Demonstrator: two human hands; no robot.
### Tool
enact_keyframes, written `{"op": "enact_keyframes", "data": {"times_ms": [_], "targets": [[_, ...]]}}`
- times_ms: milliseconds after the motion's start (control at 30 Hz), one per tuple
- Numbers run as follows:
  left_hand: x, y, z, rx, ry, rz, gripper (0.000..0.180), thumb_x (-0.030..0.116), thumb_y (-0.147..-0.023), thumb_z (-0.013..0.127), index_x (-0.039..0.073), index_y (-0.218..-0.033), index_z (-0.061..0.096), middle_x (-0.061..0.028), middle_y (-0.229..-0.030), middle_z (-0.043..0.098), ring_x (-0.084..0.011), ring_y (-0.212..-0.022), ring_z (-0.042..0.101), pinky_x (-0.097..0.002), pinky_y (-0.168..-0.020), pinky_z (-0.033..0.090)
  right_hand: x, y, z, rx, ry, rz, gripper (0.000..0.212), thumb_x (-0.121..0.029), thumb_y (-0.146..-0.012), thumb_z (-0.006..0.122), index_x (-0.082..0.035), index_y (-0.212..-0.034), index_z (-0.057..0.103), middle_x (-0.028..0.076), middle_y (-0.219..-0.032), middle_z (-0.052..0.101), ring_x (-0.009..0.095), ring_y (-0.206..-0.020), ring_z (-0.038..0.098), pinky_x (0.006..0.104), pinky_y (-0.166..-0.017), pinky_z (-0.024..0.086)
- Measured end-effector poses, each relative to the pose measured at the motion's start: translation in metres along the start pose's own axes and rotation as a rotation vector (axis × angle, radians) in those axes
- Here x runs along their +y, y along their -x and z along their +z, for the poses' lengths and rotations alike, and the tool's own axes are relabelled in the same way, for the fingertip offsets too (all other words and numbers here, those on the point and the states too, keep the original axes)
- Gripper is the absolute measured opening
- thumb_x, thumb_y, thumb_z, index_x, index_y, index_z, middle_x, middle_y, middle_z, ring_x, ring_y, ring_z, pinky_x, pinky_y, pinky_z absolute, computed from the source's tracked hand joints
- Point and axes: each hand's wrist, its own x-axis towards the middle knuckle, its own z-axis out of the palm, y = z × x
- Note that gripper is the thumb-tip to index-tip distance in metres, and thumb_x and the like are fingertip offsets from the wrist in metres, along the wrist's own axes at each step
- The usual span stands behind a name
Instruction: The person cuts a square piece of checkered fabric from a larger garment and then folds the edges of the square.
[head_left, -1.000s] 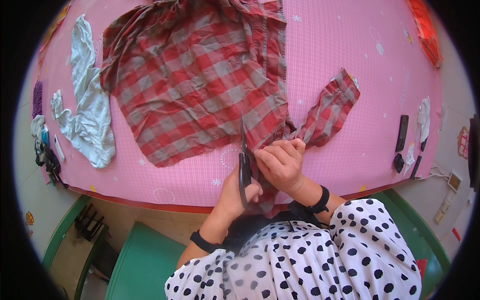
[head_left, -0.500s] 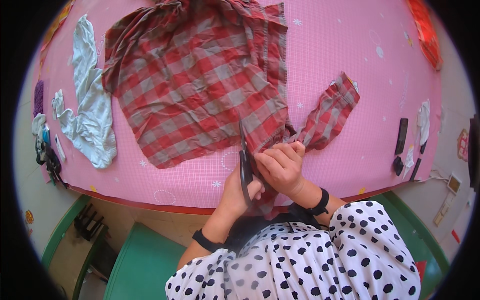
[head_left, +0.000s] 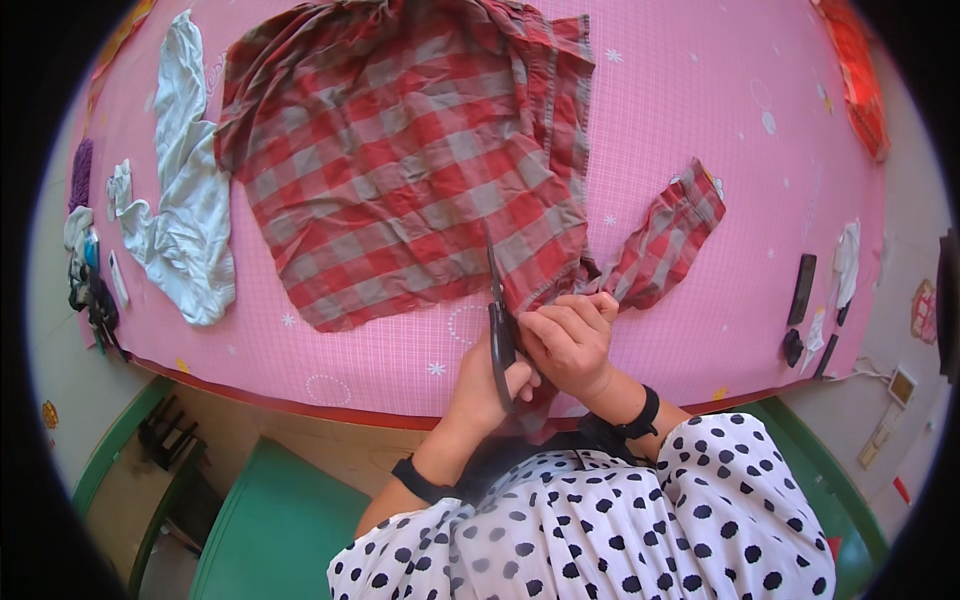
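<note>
A red and grey checked shirt [head_left: 400,160] lies spread and wrinkled over the table in front of me. One sleeve [head_left: 668,235] of it stretches out to the right. My left hand [head_left: 490,390] is closed around the handles of black scissors [head_left: 502,345]. Their blades point away from me and lie at the shirt's lower part, partly lost against the cloth. Just right of the scissors, my right hand [head_left: 570,340] grips bunched shirt cloth near the base of the sleeve. Some of that cloth hangs below my hands, over the table's near edge.
A pink patterned cloth [head_left: 680,110] covers the table. Crumpled pale blue fabric [head_left: 195,250] lies left, beside small dark items [head_left: 98,310] and a purple bundle [head_left: 81,175]. On the right are a black remote-like object [head_left: 802,288] and white cloth [head_left: 846,262]; orange-red material [head_left: 855,80] is farther back.
The whole view has turned slightly. My hands, the scissors and the shirt sit a little farther right in the picture. Both hands keep their hold.
</note>
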Motion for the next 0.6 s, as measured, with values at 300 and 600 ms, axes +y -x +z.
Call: {"op": "enact_keyframes", "data": {"times_ms": [300, 600], "targets": [[0.0043, -0.0026, -0.0029, 0.039, -0.081, 0.05, 0.022, 0.011, -0.079, 0.058, -0.002, -0.096, 0.055, -0.0079, -0.07, 0.062, -0.0159, -0.058, 0.06, -0.0291, -0.054, 0.048, -0.0064, 0.0028, 0.0027, 0.004, 0.013, 0.005, 0.027, -0.005, -0.065, 0.08, -0.012, -0.089, 0.071, -0.001, -0.081, 0.066, 0.02, -0.075, 0.06, 0.0369, -0.078, 0.037], [0.0036, -0.0012, -0.0077, 0.028, -0.075, 0.065, 0.019, 0.012, -0.078, 0.059, -0.001, -0.091, 0.057, -0.0076, -0.07, 0.063, -0.0163, -0.061, 0.061, -0.0285, -0.056, 0.048, -0.0073, 0.003, 0.0014, -0.015, 0.014, -0.044, 0.03, -0.01, -0.062, 0.077, -0.01, -0.091, 0.07, -0.001, -0.08, 0.065, 0.018, -0.074, 0.062, 0.0352, -0.076, 0.037]]}}
